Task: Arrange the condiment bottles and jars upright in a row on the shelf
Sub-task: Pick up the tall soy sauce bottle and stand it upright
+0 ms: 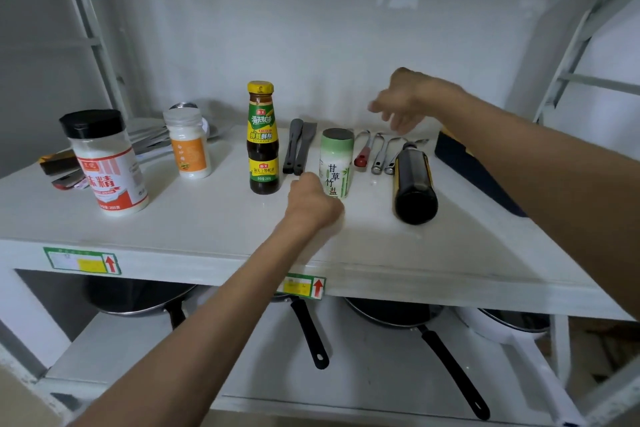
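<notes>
On the white shelf [207, 225] four containers stand upright: a black-capped jar with a red label [107, 163] at the left, a small orange-labelled jar [188, 144], a dark sauce bottle with a yellow cap [263, 139] and a green-and-white salt shaker [336, 163]. A dark bottle [414, 184] lies on its side to the right of the shaker. My left hand [313, 203] is at the base of the salt shaker, fingers curled against it. My right hand [405, 100] hovers open above the utensils, behind the lying bottle, holding nothing.
Two dark spatulas [298, 149] and several metal utensils [377, 152] lie at the back of the shelf. A dark box [464, 163] sits at the right, knives [65, 166] and spoons at the left. Pans [415, 319] rest on the lower shelf.
</notes>
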The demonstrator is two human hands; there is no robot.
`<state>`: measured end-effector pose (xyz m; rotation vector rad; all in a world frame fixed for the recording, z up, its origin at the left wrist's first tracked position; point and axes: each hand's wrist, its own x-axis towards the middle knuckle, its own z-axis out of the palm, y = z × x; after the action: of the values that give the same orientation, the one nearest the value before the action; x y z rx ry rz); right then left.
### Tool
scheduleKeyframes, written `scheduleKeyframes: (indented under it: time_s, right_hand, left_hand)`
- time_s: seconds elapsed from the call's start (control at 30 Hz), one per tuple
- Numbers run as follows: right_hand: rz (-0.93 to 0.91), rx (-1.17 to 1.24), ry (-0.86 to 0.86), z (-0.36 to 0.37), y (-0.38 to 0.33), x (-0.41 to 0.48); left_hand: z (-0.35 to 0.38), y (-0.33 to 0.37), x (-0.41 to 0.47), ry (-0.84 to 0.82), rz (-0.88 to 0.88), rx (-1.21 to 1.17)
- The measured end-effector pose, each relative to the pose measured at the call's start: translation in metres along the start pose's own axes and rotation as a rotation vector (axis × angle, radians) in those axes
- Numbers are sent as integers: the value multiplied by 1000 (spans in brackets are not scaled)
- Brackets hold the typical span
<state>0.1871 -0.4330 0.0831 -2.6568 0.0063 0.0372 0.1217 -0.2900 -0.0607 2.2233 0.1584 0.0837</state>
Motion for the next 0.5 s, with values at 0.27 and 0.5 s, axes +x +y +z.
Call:
scheduleKeyframes:
  time_s: [0.27,0.5]
  right_hand:
    - [265,-333,-75,12,45,5]
    - [226,-263,-148,32,49,12]
  left_hand:
    - [66,63,-42,-171,110,-157]
    - [96,68,-26,-15,90,-186]
